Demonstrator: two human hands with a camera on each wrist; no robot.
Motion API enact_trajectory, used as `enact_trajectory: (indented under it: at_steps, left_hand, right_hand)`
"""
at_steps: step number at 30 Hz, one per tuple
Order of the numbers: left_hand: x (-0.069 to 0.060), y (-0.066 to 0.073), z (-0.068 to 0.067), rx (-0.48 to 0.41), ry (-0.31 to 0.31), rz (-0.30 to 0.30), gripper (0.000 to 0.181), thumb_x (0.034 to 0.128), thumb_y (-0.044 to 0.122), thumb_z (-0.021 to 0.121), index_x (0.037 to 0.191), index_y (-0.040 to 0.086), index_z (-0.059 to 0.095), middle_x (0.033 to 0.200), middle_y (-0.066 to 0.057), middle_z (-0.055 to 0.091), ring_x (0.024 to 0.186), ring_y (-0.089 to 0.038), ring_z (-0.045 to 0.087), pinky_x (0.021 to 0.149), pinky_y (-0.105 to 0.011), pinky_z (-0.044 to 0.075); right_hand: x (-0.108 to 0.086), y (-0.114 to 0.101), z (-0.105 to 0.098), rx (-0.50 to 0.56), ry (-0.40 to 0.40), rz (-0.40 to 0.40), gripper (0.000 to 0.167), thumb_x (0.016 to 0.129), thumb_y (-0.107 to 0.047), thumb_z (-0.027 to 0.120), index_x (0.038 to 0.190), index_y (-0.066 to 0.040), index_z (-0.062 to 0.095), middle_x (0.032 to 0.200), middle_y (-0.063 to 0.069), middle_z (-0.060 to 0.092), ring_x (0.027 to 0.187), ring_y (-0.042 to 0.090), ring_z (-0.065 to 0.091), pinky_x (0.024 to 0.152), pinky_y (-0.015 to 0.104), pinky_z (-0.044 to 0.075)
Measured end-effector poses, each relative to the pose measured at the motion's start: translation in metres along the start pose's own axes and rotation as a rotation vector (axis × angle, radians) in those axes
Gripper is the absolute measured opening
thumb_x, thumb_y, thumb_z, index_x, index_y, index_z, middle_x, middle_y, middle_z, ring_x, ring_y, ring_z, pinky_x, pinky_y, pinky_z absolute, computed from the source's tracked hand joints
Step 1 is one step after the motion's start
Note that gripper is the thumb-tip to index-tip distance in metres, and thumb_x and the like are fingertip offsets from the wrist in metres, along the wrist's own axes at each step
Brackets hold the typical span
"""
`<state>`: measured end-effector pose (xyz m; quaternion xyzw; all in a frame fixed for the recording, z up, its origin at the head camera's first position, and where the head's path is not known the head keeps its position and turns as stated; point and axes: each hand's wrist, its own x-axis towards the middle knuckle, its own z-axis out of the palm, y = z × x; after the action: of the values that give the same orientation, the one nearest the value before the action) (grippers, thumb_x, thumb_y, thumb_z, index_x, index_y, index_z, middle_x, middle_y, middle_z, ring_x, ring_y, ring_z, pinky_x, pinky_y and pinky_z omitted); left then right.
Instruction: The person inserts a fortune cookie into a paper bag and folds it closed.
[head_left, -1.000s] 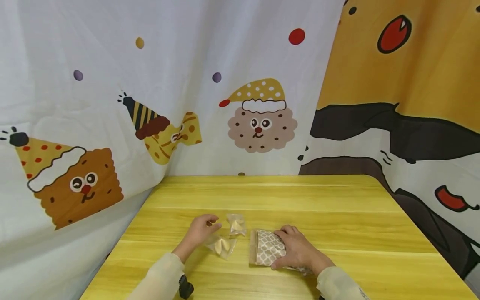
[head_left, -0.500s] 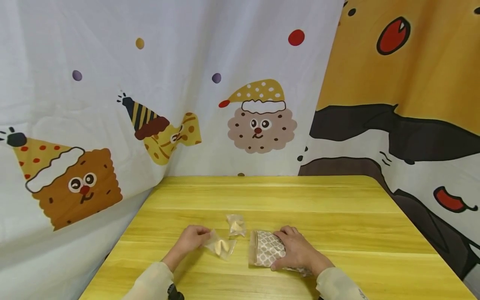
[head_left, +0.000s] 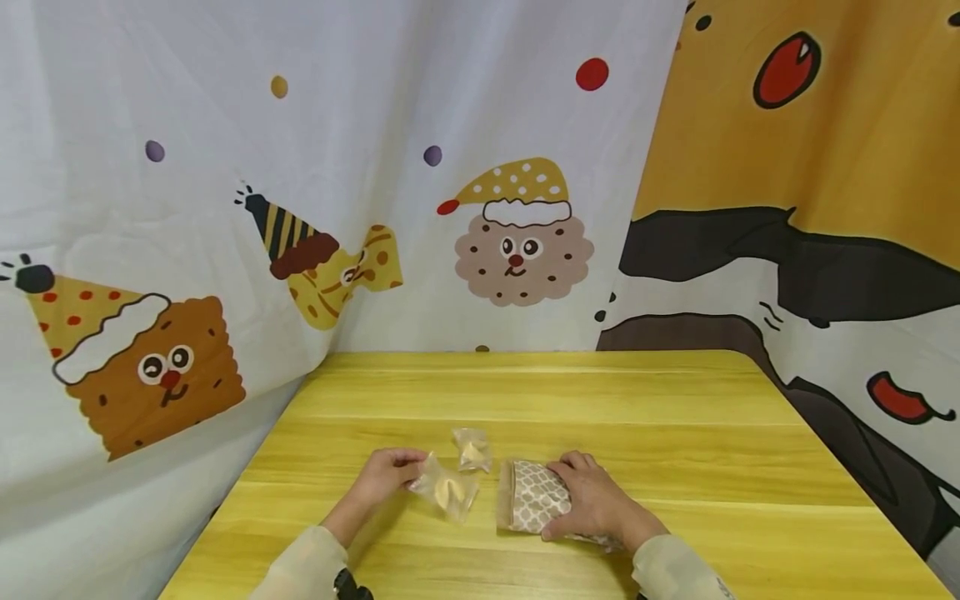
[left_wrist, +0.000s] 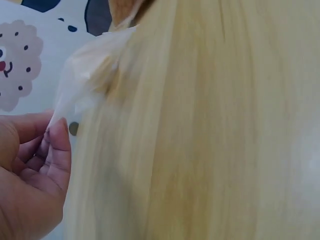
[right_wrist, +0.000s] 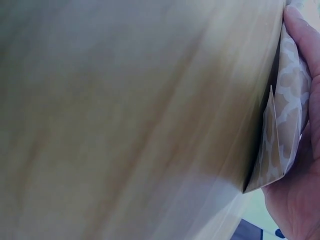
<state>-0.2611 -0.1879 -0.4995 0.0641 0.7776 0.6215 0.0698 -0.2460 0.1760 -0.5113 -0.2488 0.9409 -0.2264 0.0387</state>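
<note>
Between thumb and fingertips, my left hand (head_left: 384, 478) (left_wrist: 35, 170) pinches the left corner of a clear packet (head_left: 450, 492) (left_wrist: 90, 75) with a tan, folded piece inside. A second such packet (head_left: 472, 451) lies on the table just behind it. My right hand (head_left: 596, 498) (right_wrist: 300, 165) grips a brown paper bag (head_left: 537, 497) (right_wrist: 289, 100) with a white lattice pattern, thumb at the near edge and fingers over the far one. The bag lies on its side, its left end pointing to the packets; its right part is under the hand.
The yellow wood-grain table (head_left: 540, 392) reaches back to a white curtain (head_left: 360, 100) printed with cartoon snacks. At the right hangs an orange, black and white part of the cloth (head_left: 862, 167). A black strap piece (head_left: 351, 586) shows by the left sleeve.
My left hand has moved left and nearer, then taken hold of the near packet's corner; that packet has shifted slightly right and tilted. The right hand and bag have stayed put.
</note>
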Motion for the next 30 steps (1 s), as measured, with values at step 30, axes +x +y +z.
enact_trajectory:
  at_steps: [30]
  left_hand:
    - [-0.01,0.007,0.117,-0.205,0.069,0.042,0.023,0.0841,-0.014,0.06,0.105,-0.023,0.059,0.079,-0.007,0.06,0.067,-0.012,0.057,0.059,-0.025,0.054]
  right_hand:
    - [-0.001,-0.001,-0.004,-0.003,-0.001,-0.015,0.108,0.065,-0.071,0.079,0.141,-0.001,0.05,0.131,0.014,0.046,0.12,0.035,0.042,0.097,0.058,0.04]
